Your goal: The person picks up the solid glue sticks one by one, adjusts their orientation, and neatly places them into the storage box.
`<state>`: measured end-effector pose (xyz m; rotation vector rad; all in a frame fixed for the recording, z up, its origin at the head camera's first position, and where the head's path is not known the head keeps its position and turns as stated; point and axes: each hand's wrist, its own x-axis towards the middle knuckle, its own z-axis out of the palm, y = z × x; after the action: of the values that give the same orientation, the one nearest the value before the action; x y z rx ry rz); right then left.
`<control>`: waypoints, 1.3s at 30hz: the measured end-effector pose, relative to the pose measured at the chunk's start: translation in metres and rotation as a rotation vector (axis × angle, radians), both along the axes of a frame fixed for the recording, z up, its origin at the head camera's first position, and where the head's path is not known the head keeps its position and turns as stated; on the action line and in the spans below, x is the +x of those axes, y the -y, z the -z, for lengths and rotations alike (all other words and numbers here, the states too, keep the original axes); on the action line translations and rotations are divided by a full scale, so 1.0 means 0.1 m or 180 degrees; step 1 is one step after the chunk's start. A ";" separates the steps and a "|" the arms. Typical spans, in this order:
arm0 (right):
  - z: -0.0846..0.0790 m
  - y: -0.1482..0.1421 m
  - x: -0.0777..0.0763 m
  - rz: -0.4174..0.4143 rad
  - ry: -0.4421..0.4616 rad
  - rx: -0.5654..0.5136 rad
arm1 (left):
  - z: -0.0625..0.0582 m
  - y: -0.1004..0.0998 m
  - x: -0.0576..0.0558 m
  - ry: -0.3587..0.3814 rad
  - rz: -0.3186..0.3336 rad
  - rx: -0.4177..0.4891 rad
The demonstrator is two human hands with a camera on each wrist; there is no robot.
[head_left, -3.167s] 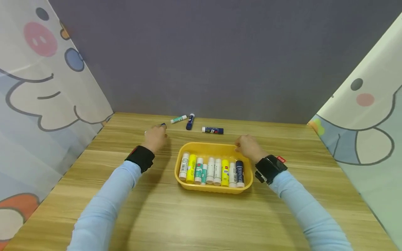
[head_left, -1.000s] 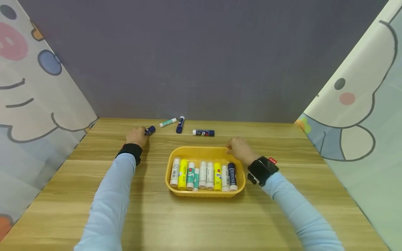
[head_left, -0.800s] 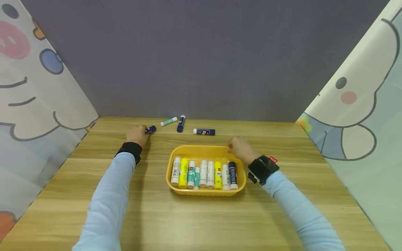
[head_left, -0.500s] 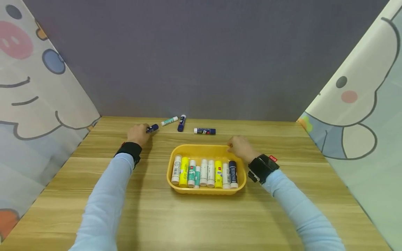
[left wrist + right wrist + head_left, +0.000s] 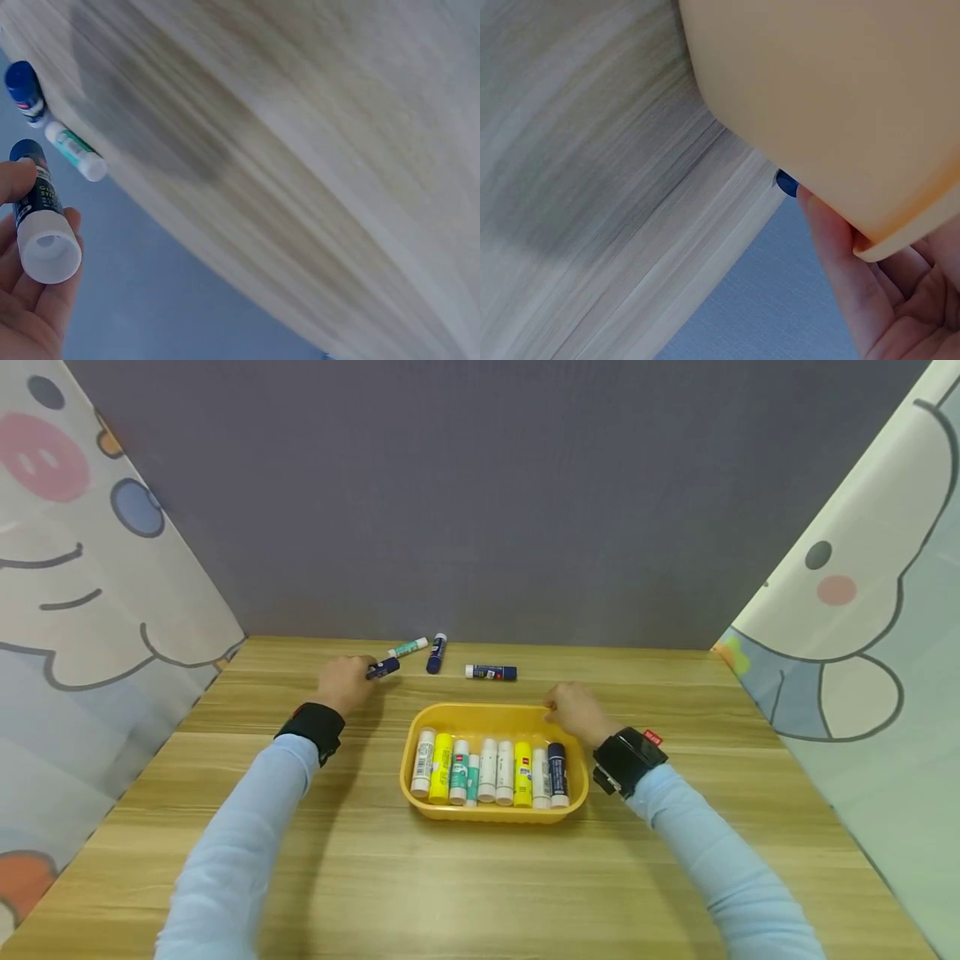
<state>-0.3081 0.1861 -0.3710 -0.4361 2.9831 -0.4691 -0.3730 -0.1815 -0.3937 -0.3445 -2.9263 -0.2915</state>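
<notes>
My left hand (image 5: 347,683) pinches a navy glue stick (image 5: 383,667) between thumb and fingers, left of and beyond the basket. In the left wrist view, the glue stick's white end (image 5: 49,251) faces the camera, showing a hollow. My right hand (image 5: 579,714) grips the far right rim of the yellow plastic basket (image 5: 487,718); the right wrist view shows the fingers (image 5: 840,262) against its outer wall. Inside the basket, a row of several glue sticks lies side by side: white, yellow (image 5: 441,768), teal (image 5: 459,772) and navy (image 5: 557,772).
Loose on the wooden table (image 5: 465,885) near its back edge lie a small teal-and-white glue stick (image 5: 408,647), a navy one (image 5: 437,653) and another navy one (image 5: 491,672). A grey panel (image 5: 480,510) stands behind, with cartoon-printed curtains (image 5: 67,568) on both sides.
Over the last second my left hand has carried the navy glue stick rightward, closer to the teal one. Earlier, that hand mostly covered the stick. My right hand stays on the basket rim.
</notes>
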 end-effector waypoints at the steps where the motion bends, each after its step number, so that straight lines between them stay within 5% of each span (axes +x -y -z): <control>1: 0.00 0.00 0.00 0.0002 0.0001 -0.0004 | -0.01 -0.01 0.02 -0.0002 0.0031 -0.0016; 9: 0.00 0.01 0.00 -0.0134 -0.0134 0.0004 | -0.14 -0.17 0.22 -0.0165 0.0305 -0.0138; 22: -0.01 -0.01 0.00 0.0000 0.0024 -0.0066 | -0.44 -0.63 0.78 -0.0554 0.0901 -0.0359; 31: 0.00 0.00 0.00 0.0022 0.0093 -0.0056 | -0.55 -0.94 1.07 -0.0126 0.1032 -0.0644; 39: 0.00 -0.01 0.00 -0.0023 0.0020 -0.0077 | -0.49 -1.12 1.21 -0.0334 0.1287 -0.1098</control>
<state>-0.3080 0.1870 -0.3715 -0.4465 2.9717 -0.5055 -0.2516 -0.0694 -0.3447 -0.9722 -2.7731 0.1812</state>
